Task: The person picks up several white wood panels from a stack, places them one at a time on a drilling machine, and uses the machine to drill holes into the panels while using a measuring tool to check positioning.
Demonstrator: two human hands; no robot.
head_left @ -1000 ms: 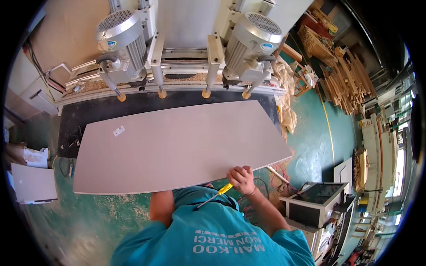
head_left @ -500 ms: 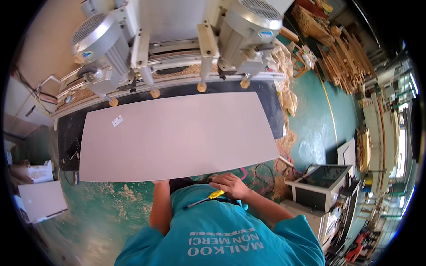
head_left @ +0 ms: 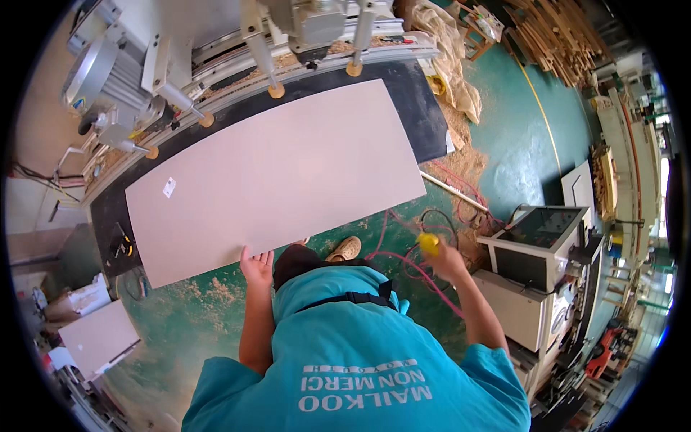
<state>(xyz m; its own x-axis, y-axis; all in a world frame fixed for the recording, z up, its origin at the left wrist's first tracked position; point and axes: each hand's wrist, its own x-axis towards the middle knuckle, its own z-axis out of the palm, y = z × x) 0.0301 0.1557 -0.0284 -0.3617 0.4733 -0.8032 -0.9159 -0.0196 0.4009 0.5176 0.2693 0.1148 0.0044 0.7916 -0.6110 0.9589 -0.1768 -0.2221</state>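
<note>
A large pale pinkish-grey panel (head_left: 288, 173) lies flat on the black machine table (head_left: 425, 115), its near edge overhanging toward me. A small white label (head_left: 169, 188) sticks to it at the left. At that near edge is my left hand (head_left: 257, 270), one digit over the panel's top and the other fingers apart beside the rim. Off to the right, away from the panel, my right hand (head_left: 450, 265) is closed round the yellow handle of an air blow gun (head_left: 429, 243). Motion blurs that hand, and the gun's nozzle cannot be made out.
Beyond the panel stand machine motors (head_left: 108, 79) and posts with round tan pads (head_left: 276, 91). A pink hose (head_left: 410, 261) and a pale pipe (head_left: 453, 190) cross the green floor near sawdust. At right stands a control cabinet (head_left: 540, 230); wood strips (head_left: 558, 39) are stacked at far right.
My right hand has swung from my waist out to the right with the blow gun. My left hand shows more at the panel's edge. The whole view has turned and shifted.
</note>
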